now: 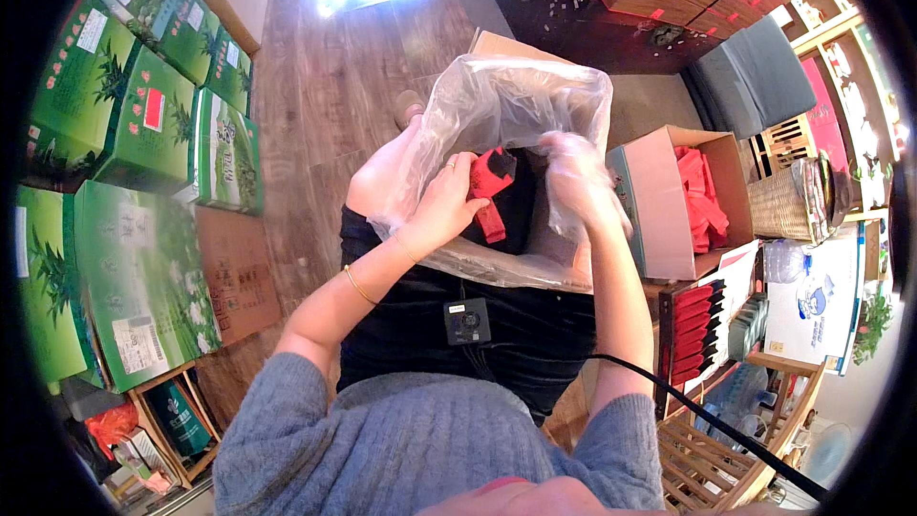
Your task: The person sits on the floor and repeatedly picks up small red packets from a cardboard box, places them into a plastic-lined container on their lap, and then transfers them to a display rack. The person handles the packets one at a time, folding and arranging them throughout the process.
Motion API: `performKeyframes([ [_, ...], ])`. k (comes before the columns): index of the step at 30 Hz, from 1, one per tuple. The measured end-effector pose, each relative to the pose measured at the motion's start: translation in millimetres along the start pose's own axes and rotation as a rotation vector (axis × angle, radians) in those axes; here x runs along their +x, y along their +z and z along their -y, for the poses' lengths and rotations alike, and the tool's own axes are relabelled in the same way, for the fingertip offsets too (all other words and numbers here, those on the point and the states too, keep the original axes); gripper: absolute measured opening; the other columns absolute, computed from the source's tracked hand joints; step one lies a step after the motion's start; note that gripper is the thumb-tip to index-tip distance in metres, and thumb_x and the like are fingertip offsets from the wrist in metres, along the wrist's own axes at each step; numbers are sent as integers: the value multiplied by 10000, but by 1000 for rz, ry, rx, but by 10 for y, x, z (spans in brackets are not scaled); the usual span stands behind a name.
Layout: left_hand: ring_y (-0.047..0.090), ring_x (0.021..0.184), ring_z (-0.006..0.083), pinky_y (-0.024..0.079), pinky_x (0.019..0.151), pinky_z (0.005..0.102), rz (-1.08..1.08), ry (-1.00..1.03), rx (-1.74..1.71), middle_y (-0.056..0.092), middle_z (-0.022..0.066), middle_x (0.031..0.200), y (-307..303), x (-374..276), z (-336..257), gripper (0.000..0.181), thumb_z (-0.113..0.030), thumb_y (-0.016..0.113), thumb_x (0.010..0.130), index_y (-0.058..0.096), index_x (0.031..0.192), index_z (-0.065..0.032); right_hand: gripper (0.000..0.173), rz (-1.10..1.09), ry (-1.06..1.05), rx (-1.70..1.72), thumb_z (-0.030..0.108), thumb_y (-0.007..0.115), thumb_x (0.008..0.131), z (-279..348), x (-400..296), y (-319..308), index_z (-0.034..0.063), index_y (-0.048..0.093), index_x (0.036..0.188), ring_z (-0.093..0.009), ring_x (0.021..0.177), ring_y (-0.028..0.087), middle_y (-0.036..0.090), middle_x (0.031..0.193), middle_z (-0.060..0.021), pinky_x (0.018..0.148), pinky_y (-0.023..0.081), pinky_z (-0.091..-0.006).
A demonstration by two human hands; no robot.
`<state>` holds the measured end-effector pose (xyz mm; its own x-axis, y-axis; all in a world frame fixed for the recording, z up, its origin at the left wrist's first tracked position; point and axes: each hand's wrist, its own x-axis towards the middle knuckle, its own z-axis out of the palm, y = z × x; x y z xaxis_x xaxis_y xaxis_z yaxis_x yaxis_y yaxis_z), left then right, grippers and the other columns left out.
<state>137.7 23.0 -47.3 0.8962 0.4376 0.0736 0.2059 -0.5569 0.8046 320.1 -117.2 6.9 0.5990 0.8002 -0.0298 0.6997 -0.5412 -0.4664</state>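
A cardboard box lined with a clear plastic bag stands before me at my knees. My left hand, with a ring on one finger, holds a red pouch with a dark opening over the inside of the box; a red strip hangs below the fingers. My right hand is inside the right side of the liner, seen through the plastic and blurred; what its fingers do is unclear. Dark contents show at the bottom of the box.
To the right stand an open carton with red pouches and a tray holding a row of red packets. Green cartons are stacked at left. A black cable runs past my right arm. A dark cabinet stands ahead.
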Motion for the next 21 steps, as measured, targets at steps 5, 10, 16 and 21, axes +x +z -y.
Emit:
performKeyframes([
  [5,576,1184,456,489,982,469,-84,-48,-108,572,253,1238,33,18,47,663,-79,805,809,414,1341,-25,325,899,-215,-395,151,628,896,-351,727,1290,64,697,1202,-342,1145,649,687,1209,-203,1034,490,-397],
  [10,597,1149,424,485,987,455,-123,-75,-177,584,228,1171,71,15,124,646,-60,802,792,435,1324,-48,319,940,-273,-429,152,633,892,-477,694,2347,66,700,1192,-330,1132,652,691,1190,-189,1022,495,-390],
  [16,575,1137,449,479,967,491,-7,-80,-197,543,249,1221,-50,20,31,639,-22,759,791,409,1326,-22,311,943,-225,-447,153,639,887,-637,573,3082,68,704,1179,-317,1117,656,696,1168,-173,1007,501,-382],
  [21,579,1125,439,478,955,487,-9,-90,-211,554,240,1210,-51,32,93,647,-10,736,806,397,1357,-25,305,930,-230,-418,154,644,882,-739,554,3287,70,708,1169,-306,1105,659,700,1149,-160,995,506,-375],
])
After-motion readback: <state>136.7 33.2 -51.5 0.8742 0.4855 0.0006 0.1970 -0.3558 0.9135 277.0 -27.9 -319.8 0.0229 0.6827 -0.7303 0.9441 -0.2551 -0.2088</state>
